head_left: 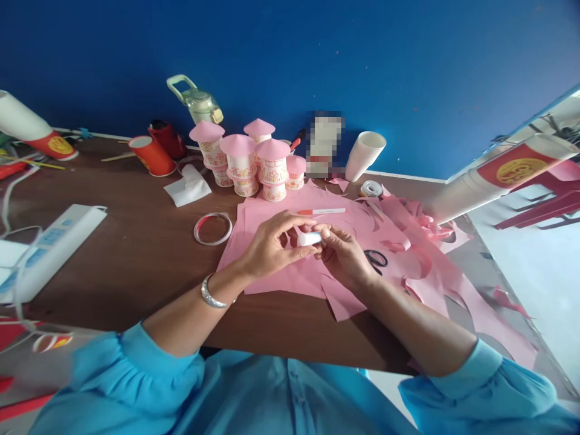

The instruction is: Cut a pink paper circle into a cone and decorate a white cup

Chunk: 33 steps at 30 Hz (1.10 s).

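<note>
Both of my hands meet above the pink paper sheets (281, 272). Pinched between them is a small white object (309, 239) with a bluish edge; its exact kind does not show. My left hand (276, 241) curls round its left side, thumb below and fingers above. My right hand (342, 248) has thumb and fingers closed on its right end. Just behind them a white pen with an orange-red end (322, 211) lies on the paper. Black-handled scissors (377, 260) lie to the right of my right hand, their blades hidden from view.
Several decorated cup towers with pink cone roofs (238, 163) stand behind the paper. Around them are a roll of tape (214, 229), a red cup (151, 155), stacked white cups (366, 156) and a green bottle (199, 103). A power strip (58, 254) lies left; pink scraps (430, 266) cover the right.
</note>
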Tool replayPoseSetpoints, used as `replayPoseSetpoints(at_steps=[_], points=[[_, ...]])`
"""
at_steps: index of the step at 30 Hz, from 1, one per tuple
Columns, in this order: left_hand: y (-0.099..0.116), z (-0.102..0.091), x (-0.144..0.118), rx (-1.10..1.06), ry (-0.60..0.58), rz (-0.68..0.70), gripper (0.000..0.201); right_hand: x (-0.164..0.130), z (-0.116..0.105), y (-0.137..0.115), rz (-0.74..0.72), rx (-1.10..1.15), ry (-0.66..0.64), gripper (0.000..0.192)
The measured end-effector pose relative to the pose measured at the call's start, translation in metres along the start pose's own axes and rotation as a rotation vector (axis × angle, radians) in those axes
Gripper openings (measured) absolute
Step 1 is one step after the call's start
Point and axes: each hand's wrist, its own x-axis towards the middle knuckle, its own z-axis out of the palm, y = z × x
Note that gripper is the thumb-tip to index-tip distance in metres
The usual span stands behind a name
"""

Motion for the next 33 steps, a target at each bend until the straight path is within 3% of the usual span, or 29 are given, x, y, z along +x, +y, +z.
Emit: replayPoseSetpoints(at_steps=[3, 6, 16, 20, 27, 33], points=[[0.002, 0.0028, -0.0004, -0.067, 0.042, -0.017, 0.017, -0.0021, 0.005, 0.0011, 0.027, -0.027, -0.078, 0.04], [0.0013, 0.0018, -0.0005, -0.105, 0.068, -0.043, 0.017, -0.0034, 0.0073, -0.0033, 0.07, -0.041, -0.128, 0.043], [-0.0042, 0.007, -0.0019, -0.258, 0.182, -0.18, 0.02, 0.0042, 0.0017, -0.0024, -0.123, -0.138, -0.008, 0.035], [-0.0032, 0.0049, -0.0006, -0.308, 0.182, -0.219, 0.023, 0.0029, 0.0022, -0.0025, -0.173, -0.161, 0.046, 0.034], [-0.0051, -0.0018, -0.0002, -0.223, 0.122, -0.171, 0.026, 0.0004, 0.0002, -0.0065, -0.024, -0.132, -0.063, 0.036], [-0.0079, -0.0001, -0.0008, -0.201, 0.131, -0.147, 0.025, 0.0011, 0.002, -0.0061, -0.129, -0.111, 0.005, 0.034]])
